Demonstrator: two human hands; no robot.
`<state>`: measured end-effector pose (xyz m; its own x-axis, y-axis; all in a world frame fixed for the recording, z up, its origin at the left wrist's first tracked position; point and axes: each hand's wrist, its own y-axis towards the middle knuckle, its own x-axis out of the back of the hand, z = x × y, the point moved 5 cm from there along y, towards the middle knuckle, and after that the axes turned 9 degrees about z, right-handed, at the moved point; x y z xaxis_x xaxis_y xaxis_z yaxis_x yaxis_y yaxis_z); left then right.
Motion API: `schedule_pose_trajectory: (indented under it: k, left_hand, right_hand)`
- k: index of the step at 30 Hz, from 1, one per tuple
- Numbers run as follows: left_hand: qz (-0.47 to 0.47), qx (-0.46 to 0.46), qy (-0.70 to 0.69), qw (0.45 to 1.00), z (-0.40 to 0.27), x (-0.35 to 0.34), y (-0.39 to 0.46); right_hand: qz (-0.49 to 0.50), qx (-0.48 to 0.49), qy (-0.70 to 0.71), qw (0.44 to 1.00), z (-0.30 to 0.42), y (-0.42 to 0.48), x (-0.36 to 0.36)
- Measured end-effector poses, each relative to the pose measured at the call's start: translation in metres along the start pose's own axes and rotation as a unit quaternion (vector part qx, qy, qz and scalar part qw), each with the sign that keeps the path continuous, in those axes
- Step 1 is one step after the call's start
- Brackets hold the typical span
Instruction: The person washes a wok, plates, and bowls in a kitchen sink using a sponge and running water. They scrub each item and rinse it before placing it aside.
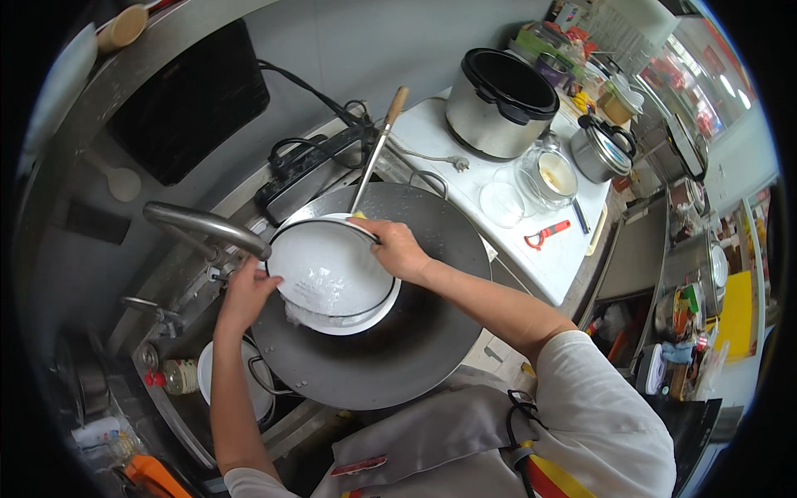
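Observation:
My right hand (401, 249) grips the far right rim of a white bowl with a black rim (324, 261). Water shimmers inside this tilted bowl and splashes at its lower left. Beneath it shows the edge of another white bowl (367, 322), inside a large grey wok (398, 367). My left hand (246, 299) is at the bowl's left rim, its thumb near the edge. Its fingers are partly hidden by the metal faucet spout (212, 223), so their grip is unclear. A small yellow item (358, 215) shows by my right fingertips. A wooden-handled utensil (380, 146) leans in the wok.
On the white table (429, 146) to the right stand a large cooker pot (498, 121), glass bowls (503, 202), a red peeler (548, 234) and a lidded pot (601, 149). A power strip (311, 168) lies behind the wok. A white bucket (246, 386) and bottle (180, 376) are lower left.

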<state>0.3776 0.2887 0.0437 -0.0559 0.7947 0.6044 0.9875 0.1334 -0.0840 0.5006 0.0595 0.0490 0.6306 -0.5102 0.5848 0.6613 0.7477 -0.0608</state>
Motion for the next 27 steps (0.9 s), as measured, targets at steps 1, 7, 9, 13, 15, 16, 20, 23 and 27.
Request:
schedule_pose_trajectory:
  k: [1, 7, 9, 13, 15, 16, 20, 23, 27]
  left_hand:
    - [0.02, 0.045, -0.007, 0.999, -0.003, -0.004, 0.003]
    - [-0.044, -0.005, 0.148, 0.988, -0.025, -0.006, -0.011]
    - [-0.097, -0.06, 0.2, 0.973, -0.044, -0.01, -0.034]
    - [-0.167, -0.08, 0.368, 0.911, -0.076, -0.017, -0.061]
    - [-0.193, -0.096, 0.413, 0.885, -0.087, -0.02, -0.072]
    - [-0.199, -0.093, 0.422, 0.879, -0.092, -0.019, -0.079]
    - [-0.215, -0.059, 0.44, 0.87, -0.106, -0.018, -0.103]
    - [-0.238, -0.047, 0.448, 0.861, -0.126, -0.016, -0.123]
    - [-0.279, -0.05, 0.441, 0.852, -0.154, -0.016, -0.143]
  right_hand:
    - [0.001, 0.032, -0.036, 0.999, 0.002, 0.0, 0.002]
    - [0.067, 0.127, -0.007, 0.99, 0.002, -0.005, 0.012]
    - [0.144, 0.095, -0.016, 0.985, 0.004, -0.009, 0.022]
    - [0.203, -0.056, 0.288, 0.934, -0.018, -0.03, 0.038]
    - [0.195, -0.113, 0.374, 0.899, -0.042, -0.034, 0.031]
    - [0.193, -0.141, 0.416, 0.877, -0.053, -0.034, 0.025]
    - [0.194, -0.12, 0.355, 0.907, -0.059, -0.02, 0.015]
    - [0.172, -0.12, 0.291, 0.933, -0.056, -0.01, 0.006]
    - [0.095, -0.085, 0.096, 0.987, -0.048, 0.001, 0.008]
